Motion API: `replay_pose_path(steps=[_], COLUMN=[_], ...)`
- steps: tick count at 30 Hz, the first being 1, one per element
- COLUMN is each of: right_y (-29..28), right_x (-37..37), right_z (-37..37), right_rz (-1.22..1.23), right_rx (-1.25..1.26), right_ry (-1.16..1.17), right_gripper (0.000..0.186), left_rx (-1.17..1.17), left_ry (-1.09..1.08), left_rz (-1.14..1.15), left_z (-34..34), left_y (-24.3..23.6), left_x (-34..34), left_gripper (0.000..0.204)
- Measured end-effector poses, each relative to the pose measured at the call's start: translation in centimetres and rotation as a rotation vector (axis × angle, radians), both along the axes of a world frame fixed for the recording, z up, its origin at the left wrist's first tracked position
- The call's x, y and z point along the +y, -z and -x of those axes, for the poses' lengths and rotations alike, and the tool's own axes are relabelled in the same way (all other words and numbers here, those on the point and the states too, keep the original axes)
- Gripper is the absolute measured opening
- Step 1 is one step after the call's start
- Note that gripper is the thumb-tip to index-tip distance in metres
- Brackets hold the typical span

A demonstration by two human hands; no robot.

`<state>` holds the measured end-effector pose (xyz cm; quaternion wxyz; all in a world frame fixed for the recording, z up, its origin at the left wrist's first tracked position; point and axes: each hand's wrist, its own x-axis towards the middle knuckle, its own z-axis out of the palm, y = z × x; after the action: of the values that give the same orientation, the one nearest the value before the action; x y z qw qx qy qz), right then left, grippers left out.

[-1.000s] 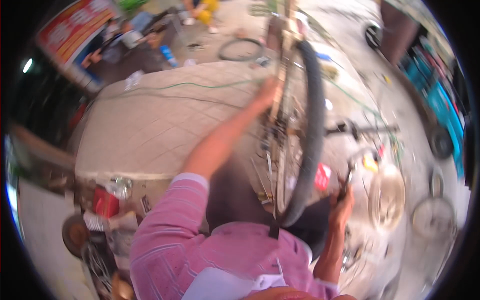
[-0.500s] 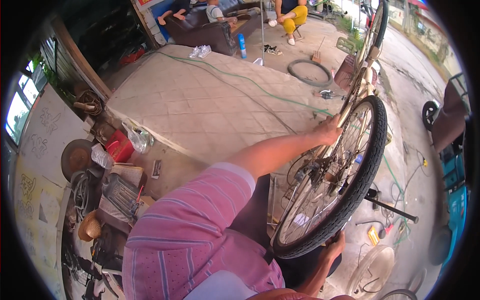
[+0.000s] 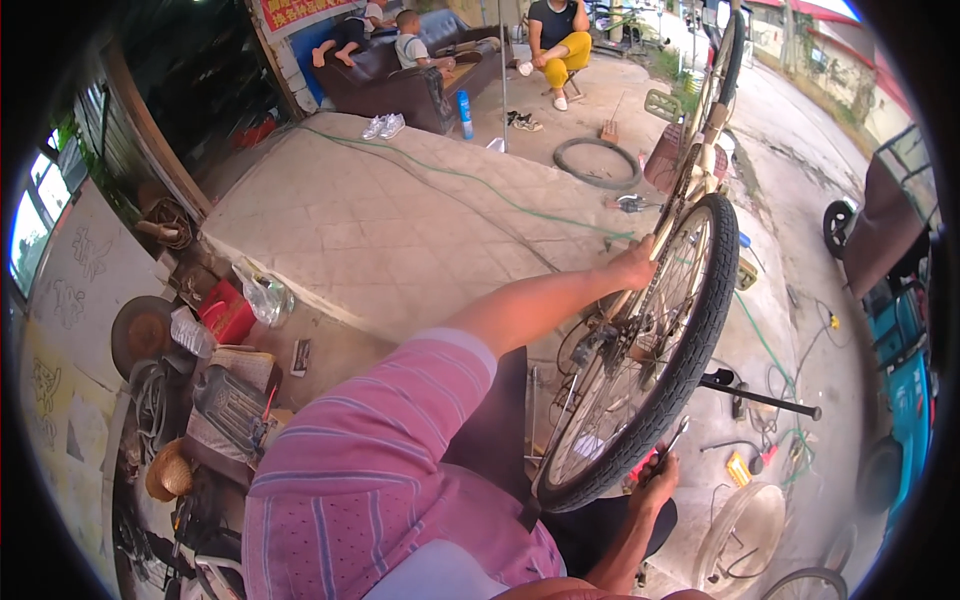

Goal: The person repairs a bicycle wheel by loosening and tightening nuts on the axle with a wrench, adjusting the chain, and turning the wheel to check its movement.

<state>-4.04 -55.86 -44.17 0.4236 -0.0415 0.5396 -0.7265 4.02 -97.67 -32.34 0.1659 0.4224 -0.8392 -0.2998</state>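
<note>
A pale bicycle stands in front of me, its wheel with a black knobbly tyre [image 3: 712, 325] close to my body. My left hand [image 3: 632, 264] is closed around a tube of the bicycle frame [image 3: 706, 165], beside the spokes. Low on the right, my right hand [image 3: 656, 484] grips a metal wrench [image 3: 681, 431], whose end points up beside the tyre. Hub and chain parts [image 3: 640, 348] show between the two hands, partly hidden by spokes. A black kickstand-like bar [image 3: 770, 400] sticks out to the right of the wheel.
Loose tools and a cable lie right of the wheel, near a round whitish basin [image 3: 745, 540]. A green hose [image 3: 480, 185] crosses the paving. A bare tyre [image 3: 597, 163] lies farther off. Clutter with a red box [image 3: 228, 312] fills the left. People sit by a brown sofa [image 3: 385, 85].
My right hand has come out from behind the tyre, and the wrench in it now shows. My left hand keeps its hold on the frame. The whole view has shifted slightly.
</note>
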Motion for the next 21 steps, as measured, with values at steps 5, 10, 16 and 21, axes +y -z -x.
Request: replay_pose_path(steps=[5,10,16,21], right_y=[0.4,1.8,4.2,3.8], right_x=[-1.1,-2.2,-4.9,-8.3], right_z=[-0.7,0.1,1.0,1.1], right_rz=[-0.036,-0.02,0.009,-0.109], right_rx=[-0.031,-0.034,-0.025,0.061], right_ry=[-0.009,-0.057,-0.008,0.011], right_gripper=[0.037,0.036,0.04,0.041], left_rx=[0.164,0.138,0.107,0.392], left_ry=[-0.134,-0.122,-0.102,0.092], left_rz=[0.107,0.173,0.096,-0.052], left_z=[0.4,-0.1,0.1,0.8], left_y=[2.8,2.7,0.7,6.6], left_x=[-1.8,-0.6,1.6,-5.4], left_gripper=[0.072,0.08,0.073,0.041])
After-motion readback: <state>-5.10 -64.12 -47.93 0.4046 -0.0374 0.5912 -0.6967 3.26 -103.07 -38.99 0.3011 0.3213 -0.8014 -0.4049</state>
